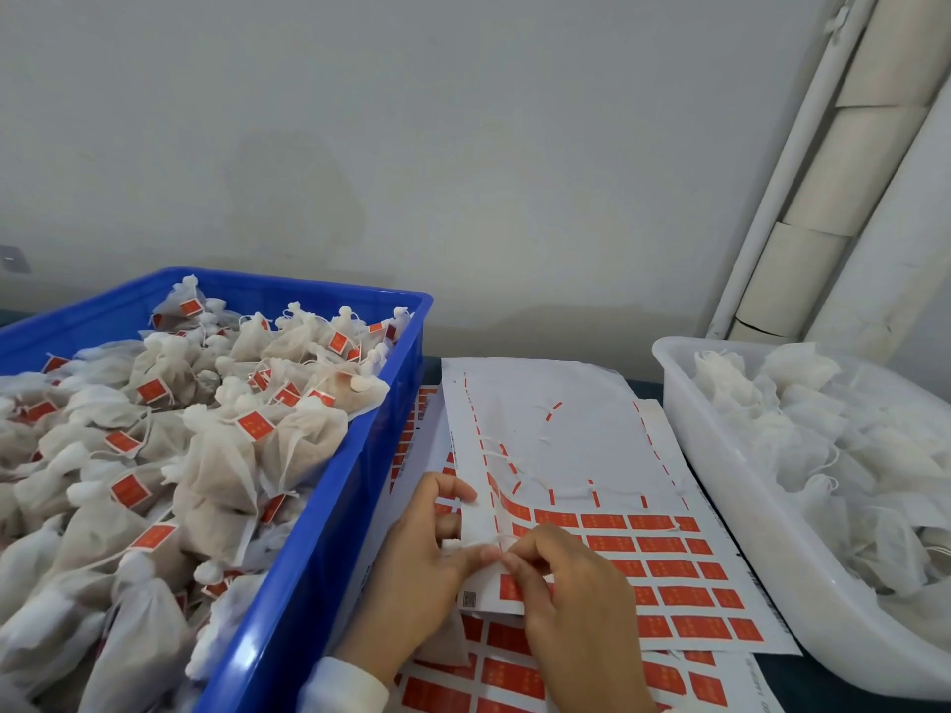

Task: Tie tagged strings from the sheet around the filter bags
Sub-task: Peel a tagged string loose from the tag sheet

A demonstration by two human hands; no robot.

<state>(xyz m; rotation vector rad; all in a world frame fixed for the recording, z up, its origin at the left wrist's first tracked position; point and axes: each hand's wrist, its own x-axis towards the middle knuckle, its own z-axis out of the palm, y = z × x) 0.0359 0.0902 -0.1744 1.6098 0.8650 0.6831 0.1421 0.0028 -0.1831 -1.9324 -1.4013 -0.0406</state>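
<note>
filter bag point(442, 638) sits low centre, under the left hand point(417, 573), lying on the tag sheets just right of the blue crate. its gathered neck point(452, 546) pokes up between thumb and fingers; left hand fingers curled round it, index finger raised and bent over the sheet edge. right hand point(576, 604) touches the left at the fingertips, thumb and index pressed together in a pinch right at the neck. looks like a thin white string in the pinch but it is too small to tell for sure.

top tag sheet point(669, 573): upper half stripped to white backing with loose string ends and red slivers, lower half rows of red tags point(602, 542). it lies over a second sheet point(514, 676) of red tags, nearer the camera.

left: blue crate point(329, 532) piled with tied bags point(216, 455), each with a red tag on a white string. right: white tub point(746, 532) holding plain white bags point(803, 424), no red tags visible on them. white sleeve cuff point(345, 684) on the left wrist. behind: pale wall point(411, 146), cardboard tubes point(844, 162) leaning in the right corner.
</note>
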